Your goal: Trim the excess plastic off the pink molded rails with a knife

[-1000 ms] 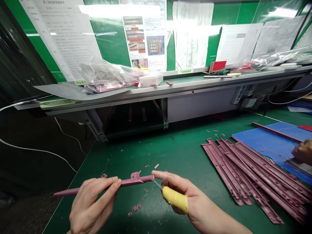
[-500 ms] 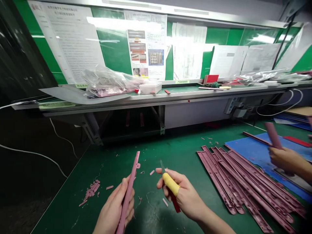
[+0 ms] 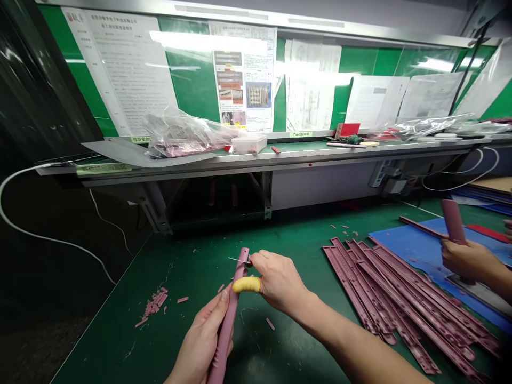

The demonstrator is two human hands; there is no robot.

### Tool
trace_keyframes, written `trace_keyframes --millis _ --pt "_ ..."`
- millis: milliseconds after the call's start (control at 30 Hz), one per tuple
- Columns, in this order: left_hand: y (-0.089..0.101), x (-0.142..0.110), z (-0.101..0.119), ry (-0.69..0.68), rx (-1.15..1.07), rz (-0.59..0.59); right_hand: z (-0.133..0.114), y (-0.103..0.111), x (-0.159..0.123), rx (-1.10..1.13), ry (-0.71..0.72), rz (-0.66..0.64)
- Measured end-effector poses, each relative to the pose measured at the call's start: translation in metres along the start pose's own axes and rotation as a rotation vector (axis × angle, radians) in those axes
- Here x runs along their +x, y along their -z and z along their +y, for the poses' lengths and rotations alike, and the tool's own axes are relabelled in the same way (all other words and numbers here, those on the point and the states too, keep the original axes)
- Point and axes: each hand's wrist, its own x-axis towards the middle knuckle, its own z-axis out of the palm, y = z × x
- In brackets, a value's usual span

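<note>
My left hand (image 3: 208,325) is wrapped around a long pink plastic strip (image 3: 229,330), which points up and away from me. My right hand (image 3: 278,277), with a yellow finger cot (image 3: 247,285) on its thumb, grips a small knife; its thin blade (image 3: 237,260) lies across the strip near the far end. The thumb rests against the strip just below the blade. The knife's handle is mostly hidden in the fingers. Loose pink offcuts (image 3: 155,305) lie in a small heap to the left on the green table (image 3: 192,277).
Many similar pink strips (image 3: 404,304) are piled to the right. Beyond them, another person's hand (image 3: 466,258) holds a pink piece over a blue sheet (image 3: 394,237). A shelf (image 3: 296,152) with plastic bags (image 3: 184,133) and a white box (image 3: 248,143) runs across the back.
My right hand has moved left and turned over, bringing the knife blade onto the strip. My left hand has shifted the strip slightly right, and the small side tab is no longer visible.
</note>
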Motion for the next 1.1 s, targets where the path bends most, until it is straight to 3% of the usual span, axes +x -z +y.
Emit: trace_keyframes --millis 167,333,500,567,633,700,833,933,1100 --pt "0.001 0.002 0.001 0.002 0.032 -0.018 -0.006 0.004 -0.009 -0.028 0.014 -0.028" --pt "-0.008 0.011 0.011 -0.150 0.004 -0.023 -0.034 -0.002 -0.035 0.067 0.080 -0.028" --pt "-0.010 0.030 0.040 -0.224 -0.004 0.007 -0.073 -0.021 -0.080 0.157 0.299 -0.037" --pt "-0.006 0.039 0.050 -0.254 -0.010 0.032 -0.078 -0.029 -0.095 0.251 0.427 -0.067" --pt "-0.002 0.044 0.056 -0.270 -0.011 0.053 -0.074 -0.030 -0.099 0.399 0.458 -0.089" --pt "0.000 0.046 0.057 -0.282 -0.008 0.062 -0.062 -0.021 -0.093 0.544 0.339 -0.071" --pt "-0.005 0.037 0.049 -0.298 0.005 0.039 -0.040 0.002 -0.064 0.652 -0.004 0.125" --pt "-0.014 0.030 0.044 -0.311 0.007 0.022 -0.034 0.004 -0.053 0.633 -0.047 0.206" --pt "-0.023 0.023 0.040 -0.281 0.036 0.005 -0.031 -0.004 -0.058 0.576 -0.078 0.195"
